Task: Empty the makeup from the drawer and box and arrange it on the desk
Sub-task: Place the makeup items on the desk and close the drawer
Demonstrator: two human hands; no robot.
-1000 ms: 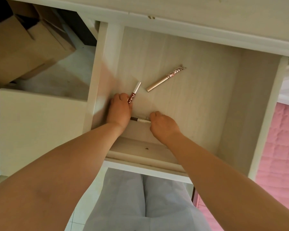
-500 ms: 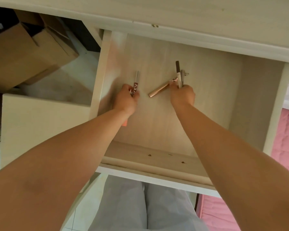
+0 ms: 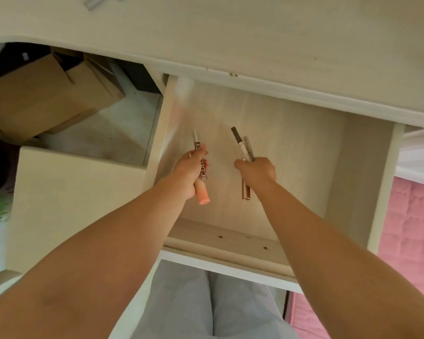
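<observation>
Over the open drawer [image 3: 360,172] your left hand [image 3: 190,171] now grips two lip tubes [image 3: 201,177] and your right hand [image 3: 257,171] grips the pencils [image 3: 241,145], including the rose-gold one just lifted, leaving its visible floor bare.

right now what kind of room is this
Probably a bedroom with a dressing desk. A pale wooden desk has its drawer pulled open, a pink quilted bedspread lies at the right, and both hands hold makeup pens.
</observation>
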